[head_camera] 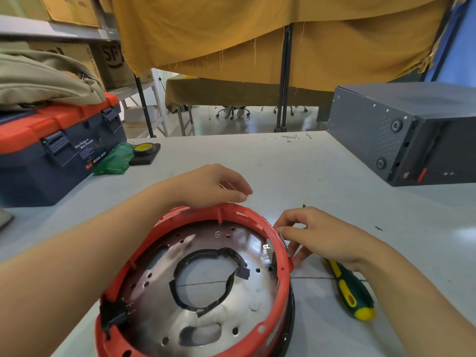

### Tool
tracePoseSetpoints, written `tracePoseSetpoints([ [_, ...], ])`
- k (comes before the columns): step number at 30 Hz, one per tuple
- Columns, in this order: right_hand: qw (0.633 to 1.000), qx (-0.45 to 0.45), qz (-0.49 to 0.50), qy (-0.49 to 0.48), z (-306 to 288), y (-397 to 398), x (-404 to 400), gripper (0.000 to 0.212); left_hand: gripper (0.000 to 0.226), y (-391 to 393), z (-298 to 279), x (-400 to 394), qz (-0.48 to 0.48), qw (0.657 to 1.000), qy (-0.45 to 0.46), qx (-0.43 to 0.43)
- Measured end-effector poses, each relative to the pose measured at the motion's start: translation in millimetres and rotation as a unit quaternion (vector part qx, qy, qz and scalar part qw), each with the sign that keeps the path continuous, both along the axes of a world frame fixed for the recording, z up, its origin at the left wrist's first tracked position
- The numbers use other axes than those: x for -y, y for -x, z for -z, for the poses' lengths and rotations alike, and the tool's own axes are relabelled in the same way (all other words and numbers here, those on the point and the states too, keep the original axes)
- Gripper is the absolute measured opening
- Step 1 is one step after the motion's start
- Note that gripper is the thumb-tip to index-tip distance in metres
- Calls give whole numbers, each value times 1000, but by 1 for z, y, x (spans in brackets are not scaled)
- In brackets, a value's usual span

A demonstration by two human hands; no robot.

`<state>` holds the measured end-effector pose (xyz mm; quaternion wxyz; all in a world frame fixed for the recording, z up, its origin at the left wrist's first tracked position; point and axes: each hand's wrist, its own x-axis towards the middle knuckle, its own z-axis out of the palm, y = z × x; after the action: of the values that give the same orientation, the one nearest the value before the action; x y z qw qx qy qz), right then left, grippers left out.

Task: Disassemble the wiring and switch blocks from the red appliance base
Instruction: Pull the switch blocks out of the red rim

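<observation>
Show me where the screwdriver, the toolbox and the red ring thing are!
screwdriver [350, 289]: head view, on its green and yellow handle.
toolbox [55, 150]: head view, on its dark blue front.
red appliance base [279, 256]: head view, on its right rim.

A toolbox [59, 148], green bag [113, 159] and grey case [401, 135] sit on the table [257, 155].

One view only, from a wide-angle camera worn on the person's head, looking forward and steeply down over a grey table [334, 163]. It sits close above the red appliance base [255, 217], which fills the lower middle, with both forearms reaching in from the bottom corners. The far table edge, a toolbox [51, 150] at left and a dark case [386, 130] at right bend outward near the frame's borders
</observation>
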<state>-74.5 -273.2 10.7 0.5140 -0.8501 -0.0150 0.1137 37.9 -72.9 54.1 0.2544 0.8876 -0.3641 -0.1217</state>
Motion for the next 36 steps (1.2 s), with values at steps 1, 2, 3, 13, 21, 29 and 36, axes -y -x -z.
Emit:
tracePoseSetpoints([
  [1,1000,-5,-7,-4,-1,1,0,18,21,9,-2,4,30,999,-15,-13],
  [2,1000,-9,-11,-10,-1,1,0,18,24,18,-4,8,57,997,-37,-18],
  [3,1000,-12,-13,-16,-1,2,0,18,26,26,-5,11,78,995,-57,-20],
  [13,999,8,-18,29,-5,0,2,20,35,51,9,16,83,996,-43,2],
  [21,999,48,0,19,-7,1,2,20,29,51,20,19,42,996,-11,80],
  [29,995,94,21,35,-4,-1,-2,10,39,52,22,12,-21,987,-35,156],
  [36,993,116,25,25,0,2,-6,13,26,51,21,8,1,992,-8,126],
])
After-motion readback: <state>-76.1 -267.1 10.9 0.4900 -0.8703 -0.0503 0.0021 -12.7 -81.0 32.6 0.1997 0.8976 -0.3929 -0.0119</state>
